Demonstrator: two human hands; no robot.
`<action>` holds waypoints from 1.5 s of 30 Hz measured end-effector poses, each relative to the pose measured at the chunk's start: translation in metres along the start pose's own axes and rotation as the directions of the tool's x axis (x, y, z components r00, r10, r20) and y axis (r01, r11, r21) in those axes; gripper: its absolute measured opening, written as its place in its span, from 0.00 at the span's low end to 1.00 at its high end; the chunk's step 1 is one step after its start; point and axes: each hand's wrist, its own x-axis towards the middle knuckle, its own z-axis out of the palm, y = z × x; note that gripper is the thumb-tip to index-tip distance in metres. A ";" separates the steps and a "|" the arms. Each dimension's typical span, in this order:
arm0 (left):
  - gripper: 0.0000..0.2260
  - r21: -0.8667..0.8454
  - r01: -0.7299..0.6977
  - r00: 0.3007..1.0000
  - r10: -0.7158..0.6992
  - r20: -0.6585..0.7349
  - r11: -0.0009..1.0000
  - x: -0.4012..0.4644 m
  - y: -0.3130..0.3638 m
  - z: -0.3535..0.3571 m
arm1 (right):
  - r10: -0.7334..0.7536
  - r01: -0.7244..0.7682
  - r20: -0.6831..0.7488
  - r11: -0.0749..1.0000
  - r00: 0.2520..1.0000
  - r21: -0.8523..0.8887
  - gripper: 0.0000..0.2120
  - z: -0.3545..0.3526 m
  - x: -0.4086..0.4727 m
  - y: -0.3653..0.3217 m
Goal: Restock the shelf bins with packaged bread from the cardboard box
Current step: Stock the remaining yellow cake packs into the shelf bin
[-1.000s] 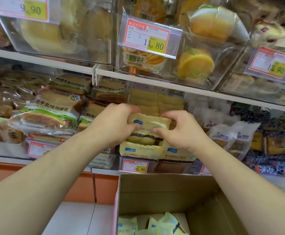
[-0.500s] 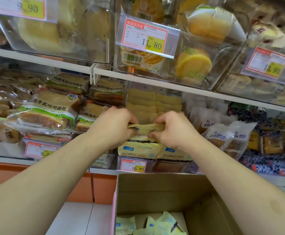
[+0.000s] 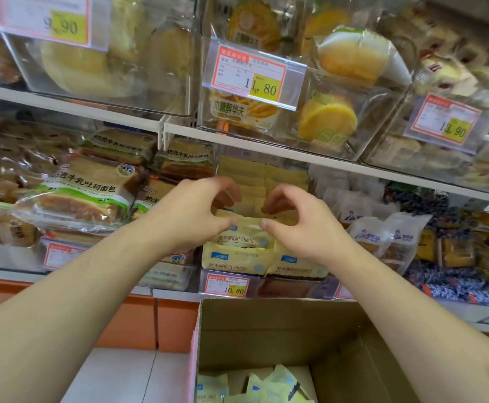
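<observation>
Two hands meet over a yellow bread pack (image 3: 244, 229) in the shelf bin (image 3: 262, 286). The left hand (image 3: 192, 212) and the right hand (image 3: 302, 225) each have curled fingers, with thumb tips touching the pack's top edge; whether they pinch it, I cannot tell. The pack lies flat, its long side running left to right between the hands, its label facing the person. Below the hands, more yellow packs (image 3: 254, 386) sit in the open cardboard box (image 3: 281, 330).

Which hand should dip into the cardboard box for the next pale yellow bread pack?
Probably left: remaining pale yellow packs lie at the brown cardboard box's left side, nearer its forearm.
</observation>
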 end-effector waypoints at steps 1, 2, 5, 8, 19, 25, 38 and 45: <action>0.11 -0.016 -0.033 0.999 0.033 0.004 0.999 -0.004 0.001 -0.005 | -0.041 0.041 0.001 0.998 0.999 0.040 0.11 -0.003 -0.007 0.001; 0.12 0.014 -0.062 0.998 0.061 0.029 0.998 -0.008 0.001 -0.007 | -0.077 0.076 0.032 0.997 0.997 0.033 0.12 -0.004 -0.013 0.001; 0.18 0.214 -0.094 0.983 0.057 0.174 0.972 -0.018 0.000 -0.004 | -0.091 0.123 0.162 0.972 0.983 -0.200 0.16 0.001 -0.024 0.005; 0.14 0.319 -0.094 0.984 0.039 0.174 0.943 -0.021 -0.003 0.006 | -0.054 0.103 0.148 0.932 0.987 -0.348 0.13 0.010 -0.025 0.003; 0.06 0.410 -0.073 0.997 0.057 0.050 0.909 -0.012 -0.010 0.024 | -0.053 0.084 0.092 0.920 0.994 -0.384 0.09 0.027 -0.015 0.007; 0.05 0.431 -0.075 0.997 0.057 0.053 0.899 -0.010 -0.013 0.029 | -0.056 0.087 0.092 0.921 0.994 -0.379 0.10 0.028 -0.013 0.008; 0.03 0.448 -0.041 0.999 0.051 -0.010 0.893 -0.011 -0.015 0.032 | -0.024 0.069 0.109 0.899 0.994 -0.433 0.16 0.029 -0.011 0.000; 0.04 0.460 -0.070 0.997 0.080 -0.003 0.885 -0.009 -0.014 0.031 | -0.038 0.089 0.119 0.884 0.992 -0.459 0.16 0.028 -0.008 0.001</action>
